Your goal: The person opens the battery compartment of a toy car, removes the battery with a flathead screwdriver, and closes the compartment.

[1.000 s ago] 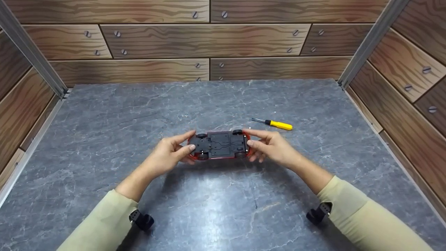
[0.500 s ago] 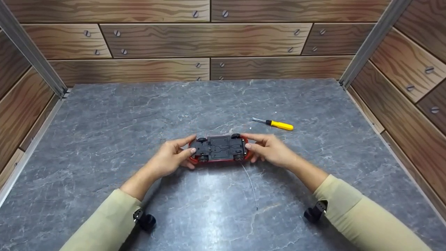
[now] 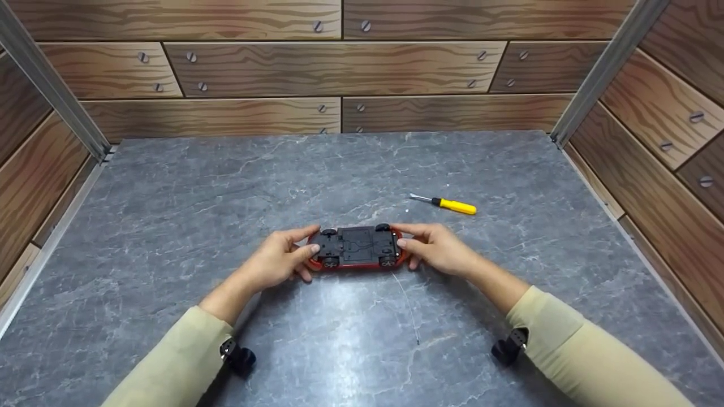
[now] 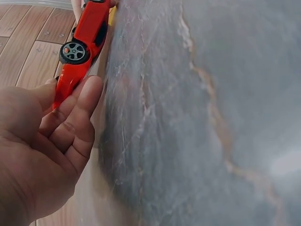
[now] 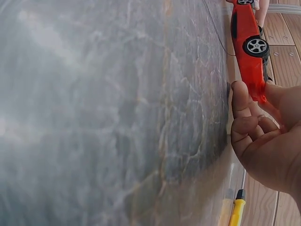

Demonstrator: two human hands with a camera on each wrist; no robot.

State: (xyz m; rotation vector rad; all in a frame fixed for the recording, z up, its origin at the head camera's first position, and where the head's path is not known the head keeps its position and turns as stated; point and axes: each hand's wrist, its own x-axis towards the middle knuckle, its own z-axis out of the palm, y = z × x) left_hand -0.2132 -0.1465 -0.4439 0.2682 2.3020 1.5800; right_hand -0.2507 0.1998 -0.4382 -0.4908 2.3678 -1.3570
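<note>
A red toy car point(image 3: 357, 247) is held upside down between both hands, its black underside and wheels turned up in the head view. My left hand point(image 3: 275, 257) grips the car's left end, thumb on the underside and fingers curled beneath. At the other end my right hand point(image 3: 441, 249) holds it the same way. The left wrist view shows the red body point(image 4: 87, 28) between the thumb and fingers. In the right wrist view, the car's end point(image 5: 254, 77) sits in the right hand's pinch. The roof is hidden below.
Behind the right hand, a yellow-handled screwdriver point(image 3: 457, 206) lies on the grey marbled table point(image 3: 226, 181). A thin wire point(image 3: 408, 299) trails over the tabletop in front of the car. Small white bits point(image 3: 406, 210) lie near the screwdriver. Wood-patterned walls point(image 3: 339, 68) enclose the back and sides.
Both hands have brought the car lower in the head view, toward the person, keeping their grip at each end. The thin wire shows more of its length in front of the car.
</note>
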